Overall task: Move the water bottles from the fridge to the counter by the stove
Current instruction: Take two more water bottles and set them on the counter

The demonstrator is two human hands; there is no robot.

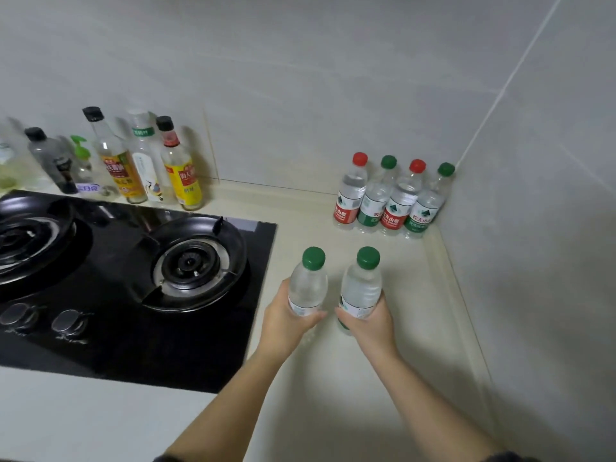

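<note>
Water bottle with green cap is gripped upright by the left hand, a second bottle by the right hand, both over the counter beside the stove. Four more bottles stand ahead in the corner; sauce bottles line the wall behind the stove.

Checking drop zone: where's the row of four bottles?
Head view, right side: row of four bottles stands in the back corner of the counter, right of the stove.
</note>
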